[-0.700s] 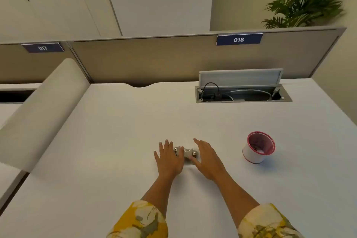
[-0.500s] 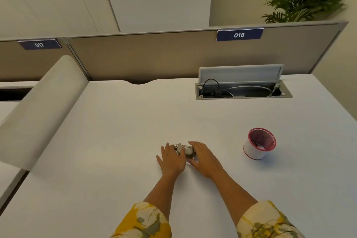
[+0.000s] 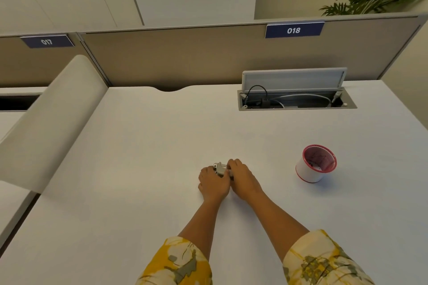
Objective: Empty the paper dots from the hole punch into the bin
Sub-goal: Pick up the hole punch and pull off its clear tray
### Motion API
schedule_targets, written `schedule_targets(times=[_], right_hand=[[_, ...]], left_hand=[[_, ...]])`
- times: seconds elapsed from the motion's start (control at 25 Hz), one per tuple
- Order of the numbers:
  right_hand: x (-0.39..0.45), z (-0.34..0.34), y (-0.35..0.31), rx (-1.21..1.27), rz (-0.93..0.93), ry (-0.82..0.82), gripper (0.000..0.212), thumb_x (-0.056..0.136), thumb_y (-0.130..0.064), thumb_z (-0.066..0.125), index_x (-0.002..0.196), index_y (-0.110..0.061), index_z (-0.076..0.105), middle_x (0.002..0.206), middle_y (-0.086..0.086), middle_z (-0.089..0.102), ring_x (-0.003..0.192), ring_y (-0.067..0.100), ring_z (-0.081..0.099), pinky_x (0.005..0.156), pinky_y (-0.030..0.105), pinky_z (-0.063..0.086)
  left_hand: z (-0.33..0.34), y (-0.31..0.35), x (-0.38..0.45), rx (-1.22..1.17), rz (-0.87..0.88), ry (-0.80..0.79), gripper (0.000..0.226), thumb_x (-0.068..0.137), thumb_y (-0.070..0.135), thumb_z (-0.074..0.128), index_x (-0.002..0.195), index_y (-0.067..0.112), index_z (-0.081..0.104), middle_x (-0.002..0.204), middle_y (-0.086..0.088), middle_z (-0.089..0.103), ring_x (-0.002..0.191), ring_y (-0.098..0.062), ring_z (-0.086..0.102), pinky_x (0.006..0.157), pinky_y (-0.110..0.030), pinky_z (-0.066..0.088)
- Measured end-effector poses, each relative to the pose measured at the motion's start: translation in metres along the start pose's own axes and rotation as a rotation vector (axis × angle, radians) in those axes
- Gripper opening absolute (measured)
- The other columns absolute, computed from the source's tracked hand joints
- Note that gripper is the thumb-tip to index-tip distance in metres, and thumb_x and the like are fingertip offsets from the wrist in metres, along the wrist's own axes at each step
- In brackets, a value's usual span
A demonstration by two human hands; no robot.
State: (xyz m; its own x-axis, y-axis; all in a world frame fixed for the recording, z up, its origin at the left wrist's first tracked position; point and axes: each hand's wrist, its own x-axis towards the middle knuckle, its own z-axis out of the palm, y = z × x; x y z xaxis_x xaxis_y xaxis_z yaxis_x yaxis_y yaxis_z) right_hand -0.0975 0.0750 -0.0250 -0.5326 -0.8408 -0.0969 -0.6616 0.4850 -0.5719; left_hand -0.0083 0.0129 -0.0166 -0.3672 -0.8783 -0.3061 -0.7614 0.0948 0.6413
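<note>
Together, both hands meet over the hole punch (image 3: 221, 169) near the middle of the white desk (image 3: 139, 157). The left hand (image 3: 214, 184) lies palm down with its fingers curled forward, its grip closed around the near-left side of the small metal tool, and the knuckles hide most of what it touches. The right hand (image 3: 243, 178) comes in from the right at a slant, its fingers folded over the top and right end of the same tool, so that its grip is likewise clamped on it. Only a silvery rounded end and a short stretch of the body show between and just beyond the two hands. Whether the tool rests on the desk or is raised slightly off it cannot be told. Both forearms run back toward the camera, bare up to yellow patterned sleeves (image 3: 180, 264) at the lower edge, and the wrists lie close together, nearly touching.

Well apart to the right stands the bin (image 3: 310, 172), a small round white container with a red rim and a red band at its base, upright on the desk, its mouth open and some pale scraps visible inside.
</note>
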Motion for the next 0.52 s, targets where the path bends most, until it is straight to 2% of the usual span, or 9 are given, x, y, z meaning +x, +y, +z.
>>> schedule_targets(times=[0.08,0.16,0.28,0.36,0.44,0.52], right_hand=[[-0.001,-0.001,-0.002,-0.029,-0.012,0.001,0.015,0.088,-0.006,0.054,0.1,-0.014,0.05,0.105,0.003,0.055,0.086,0.022,0.053,0.07,0.041,0.052],[-0.002,-0.004,0.0,-0.034,-0.022,-0.005,0.018,0.085,-0.008,0.06,0.1,-0.013,0.05,0.105,0.003,0.054,0.086,0.022,0.053,0.069,0.04,0.052],[-0.008,-0.006,0.008,-0.011,-0.032,-0.001,0.027,0.081,-0.011,0.065,0.102,-0.015,0.049,0.108,0.001,0.054,0.086,0.021,0.054,0.068,0.037,0.052],[-0.014,-0.006,0.012,-0.005,-0.052,0.029,0.028,0.081,-0.015,0.066,0.104,-0.015,0.049,0.108,0.001,0.054,0.087,0.02,0.055,0.067,0.034,0.052],[-0.019,-0.006,0.013,0.015,-0.056,0.069,0.029,0.081,-0.021,0.067,0.103,-0.014,0.05,0.105,0.001,0.053,0.085,0.02,0.056,0.065,0.031,0.052],[-0.023,-0.006,0.011,0.064,-0.03,0.113,0.031,0.079,-0.025,0.07,0.101,-0.015,0.05,0.101,0.0,0.053,0.081,0.019,0.056,0.063,0.029,0.053]], left_hand=[[0.001,0.003,-0.004,0.003,-0.005,0.005,0.054,0.095,0.046,0.055,0.135,0.01,0.051,0.14,-0.009,0.049,0.132,-0.029,0.043,0.106,-0.045,0.037],[0.002,0.005,-0.006,-0.049,-0.003,0.03,0.05,0.097,0.046,0.052,0.133,0.01,0.052,0.135,-0.009,0.053,0.128,-0.03,0.046,0.104,-0.045,0.039],[-0.001,0.004,-0.001,-0.452,-0.091,0.033,0.035,0.103,0.029,0.045,0.128,0.007,0.058,0.131,-0.011,0.06,0.115,-0.027,0.057,0.095,-0.037,0.047],[-0.006,0.003,0.0,-0.634,-0.205,-0.006,0.032,0.101,0.014,0.044,0.132,0.009,0.055,0.129,-0.009,0.059,0.113,-0.024,0.058,0.091,-0.031,0.046],[-0.006,0.002,0.002,-0.749,-0.295,-0.07,0.036,0.096,0.005,0.045,0.129,0.012,0.058,0.126,-0.011,0.063,0.111,-0.026,0.061,0.094,-0.036,0.052],[-0.004,0.002,-0.002,-0.843,-0.285,-0.145,0.036,0.092,-0.003,0.042,0.109,0.011,0.07,0.117,-0.017,0.071,0.102,-0.029,0.066,0.093,-0.042,0.056]])
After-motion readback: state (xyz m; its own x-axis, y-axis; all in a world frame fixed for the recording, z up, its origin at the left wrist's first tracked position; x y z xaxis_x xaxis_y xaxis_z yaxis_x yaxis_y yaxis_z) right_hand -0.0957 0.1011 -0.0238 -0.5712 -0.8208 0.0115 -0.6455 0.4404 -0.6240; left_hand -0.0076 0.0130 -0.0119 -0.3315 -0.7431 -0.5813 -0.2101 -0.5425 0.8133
